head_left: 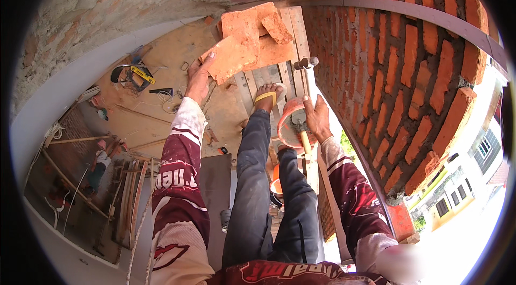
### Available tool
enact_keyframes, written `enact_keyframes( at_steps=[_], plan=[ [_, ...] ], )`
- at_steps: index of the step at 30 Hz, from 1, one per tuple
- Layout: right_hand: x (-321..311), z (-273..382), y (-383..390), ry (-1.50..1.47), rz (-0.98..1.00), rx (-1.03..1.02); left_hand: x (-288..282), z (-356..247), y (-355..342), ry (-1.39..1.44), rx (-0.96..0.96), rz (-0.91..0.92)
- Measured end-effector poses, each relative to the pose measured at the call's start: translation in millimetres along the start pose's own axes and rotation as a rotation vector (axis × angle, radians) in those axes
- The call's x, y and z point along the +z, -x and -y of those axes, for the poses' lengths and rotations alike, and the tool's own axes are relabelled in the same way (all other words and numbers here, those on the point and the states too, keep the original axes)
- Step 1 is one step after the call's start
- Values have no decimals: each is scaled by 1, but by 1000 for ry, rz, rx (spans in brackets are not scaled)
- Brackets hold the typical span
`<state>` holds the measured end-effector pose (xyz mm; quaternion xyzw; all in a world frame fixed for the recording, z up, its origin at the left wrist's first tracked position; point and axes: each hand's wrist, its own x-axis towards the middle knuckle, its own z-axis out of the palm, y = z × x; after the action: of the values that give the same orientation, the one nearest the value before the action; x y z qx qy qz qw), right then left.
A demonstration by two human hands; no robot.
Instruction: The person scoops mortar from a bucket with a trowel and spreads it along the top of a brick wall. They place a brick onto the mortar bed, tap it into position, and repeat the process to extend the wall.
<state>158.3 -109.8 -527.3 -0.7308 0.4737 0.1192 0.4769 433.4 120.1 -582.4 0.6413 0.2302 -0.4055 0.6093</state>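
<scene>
My left hand (pixel 198 82) is closed on the near end of an orange brick (pixel 232 59), thumb on its upper face. The brick lies against a small pile of bricks (pixel 242 26) on a plank platform, with a broken brick piece (pixel 277 28) on top. A hammer (pixel 310 82) with a pale handle stands head up in my right hand (pixel 318 118), its fingers wrapped round the lower handle. Right beside this hand is a reddish bucket (pixel 285 133) with grey mortar inside. A trowel's wooden handle (pixel 306 142) sticks out over the bucket's near rim.
A brick wall (pixel 395 81) with grey joints rises on the right, crossed by a pale strip (pixel 430 15). My sandalled foot (pixel 267 97) stands on planks (pixel 283 74). Far below, a floor (pixel 156 110) holds a yellow level (pixel 143 74) and cables. Another person (pixel 99 164) is at lower left.
</scene>
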Motion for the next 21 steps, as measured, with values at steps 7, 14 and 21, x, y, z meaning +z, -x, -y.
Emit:
enact_keyframes(
  at_steps=[7,14,21],
  plan=[
    [35,-5,-17,-624,265,508,2,35,55,258,1,-30],
    [122,-7,-53,-750,258,446,11,60,124,462,-80,-108],
    [145,-19,-60,-467,316,415,24,49,132,342,-98,-101]
  ],
)
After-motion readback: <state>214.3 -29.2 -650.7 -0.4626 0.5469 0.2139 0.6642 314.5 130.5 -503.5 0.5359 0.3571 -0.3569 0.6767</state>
